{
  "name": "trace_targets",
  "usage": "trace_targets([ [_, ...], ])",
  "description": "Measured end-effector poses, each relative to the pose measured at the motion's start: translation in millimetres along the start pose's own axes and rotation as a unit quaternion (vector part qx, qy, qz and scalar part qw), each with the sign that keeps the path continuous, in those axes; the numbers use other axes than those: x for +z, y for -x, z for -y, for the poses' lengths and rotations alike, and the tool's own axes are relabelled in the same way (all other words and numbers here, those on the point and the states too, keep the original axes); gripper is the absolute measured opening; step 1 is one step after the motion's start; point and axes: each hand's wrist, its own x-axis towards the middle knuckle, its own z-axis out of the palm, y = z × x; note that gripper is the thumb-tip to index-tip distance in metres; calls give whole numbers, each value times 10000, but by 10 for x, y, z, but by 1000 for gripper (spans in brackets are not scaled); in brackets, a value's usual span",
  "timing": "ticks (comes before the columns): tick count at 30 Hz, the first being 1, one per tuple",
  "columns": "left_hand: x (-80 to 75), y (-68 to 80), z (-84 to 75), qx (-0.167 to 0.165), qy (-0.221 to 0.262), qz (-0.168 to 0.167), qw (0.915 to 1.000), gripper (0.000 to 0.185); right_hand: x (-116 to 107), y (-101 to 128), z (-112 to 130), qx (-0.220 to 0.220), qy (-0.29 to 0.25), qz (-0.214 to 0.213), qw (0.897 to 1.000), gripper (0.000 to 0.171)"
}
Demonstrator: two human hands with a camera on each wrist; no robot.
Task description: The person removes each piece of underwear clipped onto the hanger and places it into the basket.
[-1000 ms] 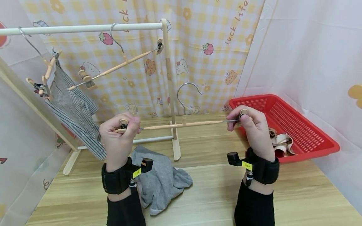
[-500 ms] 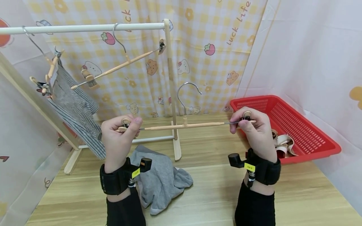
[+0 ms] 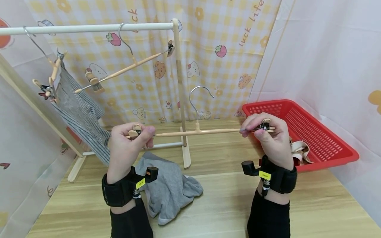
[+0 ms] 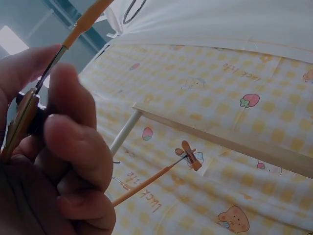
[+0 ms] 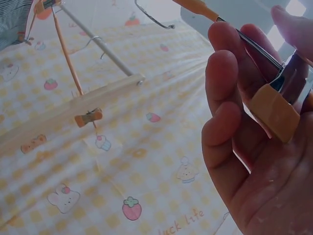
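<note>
Wooden counter, checked yellow curtain behind. Clip hanger held level above the counter, in front of the drying rack, hook upward. Left hand: fingers curled, pinching the hanger's left clip. Right hand: fingers curled, pinching the right clip; the right wrist view shows the clip's tan pad between fingers and thumb. Grey garment lies crumpled on the counter below the hanger, near the left wrist. Red basket stands just right of the right hand. On the rack's rail: a second clip hanger, tilted, and a striped garment hanging at left.
</note>
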Motion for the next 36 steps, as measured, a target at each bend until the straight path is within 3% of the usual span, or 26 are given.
trace_targets([
  [3, -5, -2, 0, 83, 15, 157, 9998, 30, -12, 4, 15, 169, 90, -53, 9998, 25],
  [7, -3, -7, 12, 283, 53, 140, 9995, 26, -30, 10, 54, 824, 486, -116, 9953, 7],
  [12, 3, 1, 22, 597, -152, 101, 9980, 21, -59, 25, 102, 1436, 1134, 86, 9831, 15],
  [17, 9, 9, 14, 511, -11, 39, 9987, 23, -90, 25, 92, 1024, 1227, 461, 9861, 14],
  [21, 6, 14, 0, 135, 227, -19, 9997, 24, -91, 6, 72, 689, 1130, 553, 9897, 8],
  [28, 5, 16, -58, -500, 26, 54, 9987, 26, -85, 2, 57, 440, 1152, 566, 9907, 6],
  [33, -16, 15, -58, -460, 56, 426, 9980, 34, -93, 2, 63, 495, 1265, 532, 9893, 7],
  [36, -22, 12, -49, -427, 155, 465, 9979, 29, -91, 1, 71, 690, 1360, 483, 9871, 7],
])
